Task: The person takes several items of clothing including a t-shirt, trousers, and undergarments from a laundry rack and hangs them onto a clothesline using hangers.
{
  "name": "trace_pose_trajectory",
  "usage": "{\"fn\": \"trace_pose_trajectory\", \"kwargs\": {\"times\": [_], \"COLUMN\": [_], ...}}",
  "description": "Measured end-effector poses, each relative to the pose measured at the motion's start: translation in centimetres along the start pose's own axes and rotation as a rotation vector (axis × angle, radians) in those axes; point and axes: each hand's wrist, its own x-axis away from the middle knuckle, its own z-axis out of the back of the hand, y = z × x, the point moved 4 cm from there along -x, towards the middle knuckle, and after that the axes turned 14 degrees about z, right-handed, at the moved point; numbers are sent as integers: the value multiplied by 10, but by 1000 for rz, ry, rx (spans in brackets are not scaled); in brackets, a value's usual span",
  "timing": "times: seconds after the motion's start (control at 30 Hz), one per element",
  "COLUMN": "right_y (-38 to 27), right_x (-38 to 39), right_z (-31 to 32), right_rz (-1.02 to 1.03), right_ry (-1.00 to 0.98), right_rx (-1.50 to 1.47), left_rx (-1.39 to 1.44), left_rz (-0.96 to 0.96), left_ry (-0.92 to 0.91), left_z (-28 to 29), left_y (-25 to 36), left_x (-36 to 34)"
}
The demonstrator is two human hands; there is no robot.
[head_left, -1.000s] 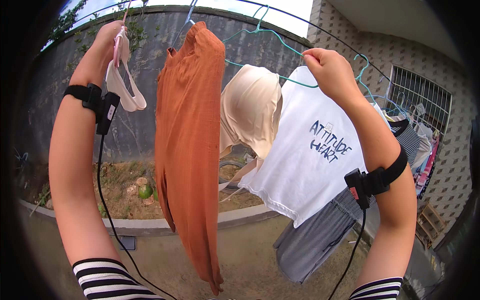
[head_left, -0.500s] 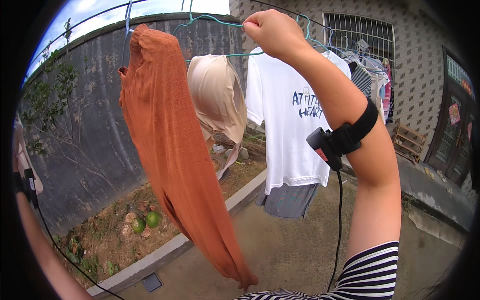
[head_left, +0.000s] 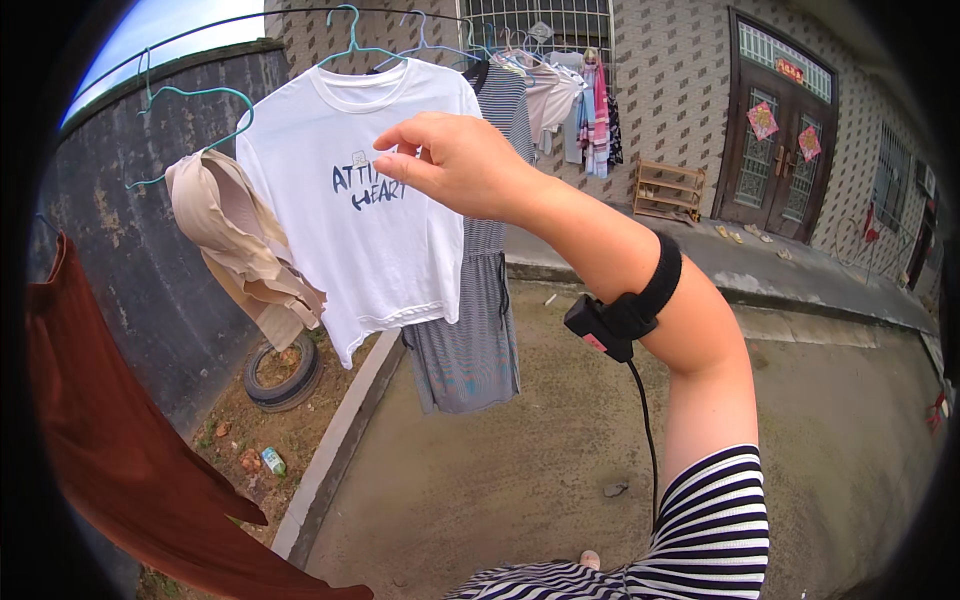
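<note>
The T-shirt (head_left: 355,270) is white with dark blue print (head_left: 366,183). The bra (head_left: 210,195) is beige and its hanger (head_left: 222,91) is blue-green. The sleeve (head_left: 712,520) has black and white stripes. The dim long cloth (head_left: 110,400) seems reddish brown.

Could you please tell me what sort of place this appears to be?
Probably a home's outdoor yard: a white T-shirt hangs from a line, a tire lies on soil, and a double door stands in a patterned wall.

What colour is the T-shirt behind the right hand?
The T-shirt is white with dark lettering, clearest in head view.
</note>
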Motion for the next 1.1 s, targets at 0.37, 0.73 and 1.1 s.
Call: {"fn": "trace_pose_trajectory", "kwargs": {"times": [0.37,0.73,1.1], "right_y": [35,204,385], "right_x": [358,401,297], "right_z": [92,196,218], "right_rz": [-552,-860,-994], "right_ry": [-398,-55,-178], "right_rx": [-226,-230,-1004], "left_rx": [-293,-552,-552], "left_rz": [1064,1426,1167], "left_ry": [-195,-305,-1654], "left_z": [-139,-348,-836], "left_y": [-327,-453,-284], "left_x": [303,448,715]}}
